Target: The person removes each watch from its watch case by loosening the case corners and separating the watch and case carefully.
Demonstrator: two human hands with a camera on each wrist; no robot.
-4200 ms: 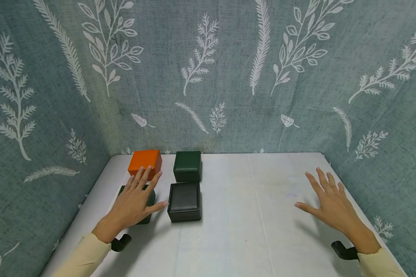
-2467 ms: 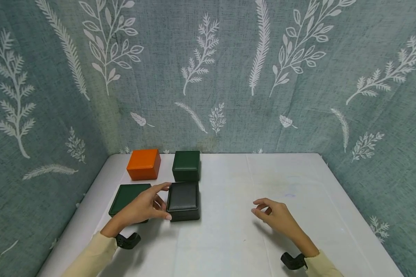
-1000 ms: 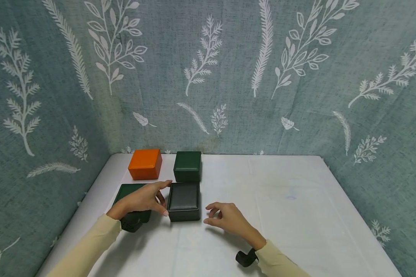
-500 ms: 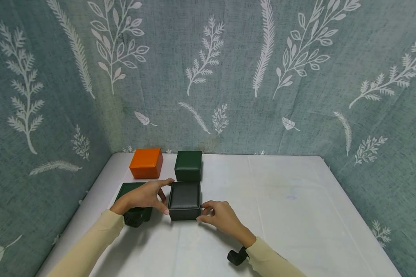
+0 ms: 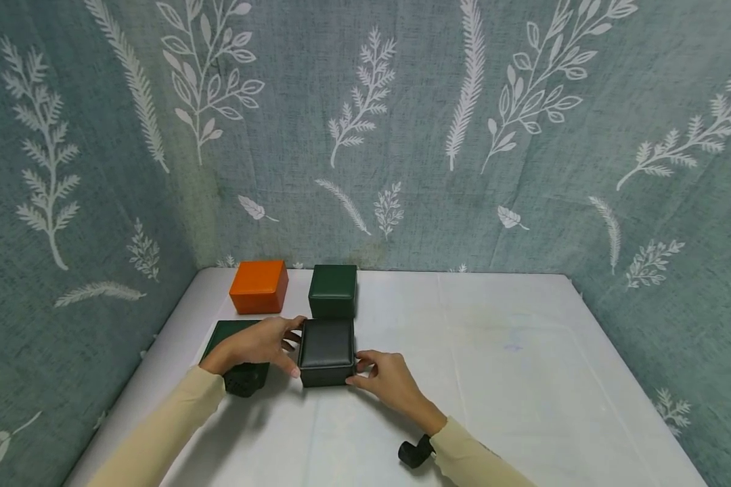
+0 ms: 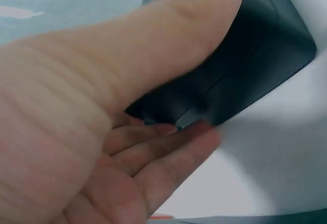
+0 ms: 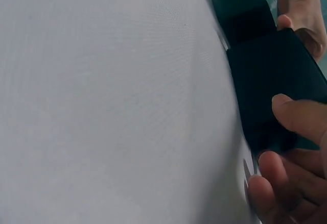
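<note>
Square black leather-look box (image 5: 327,343), gripped by spread-fingered left hand (image 5: 260,343), pinched by right hand (image 5: 394,385), may, under uneven pressure, bump far square green leather-look box (image 5: 332,289)

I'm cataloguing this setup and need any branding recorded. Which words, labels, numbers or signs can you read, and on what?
None can be read in any view.
Orange box, rear green box, black box: no lettering on the faces that show.
Front green box: none visible, though the left hand and wrist hide part of it.
Tabletop: bluish marks, too faint to read.
</note>
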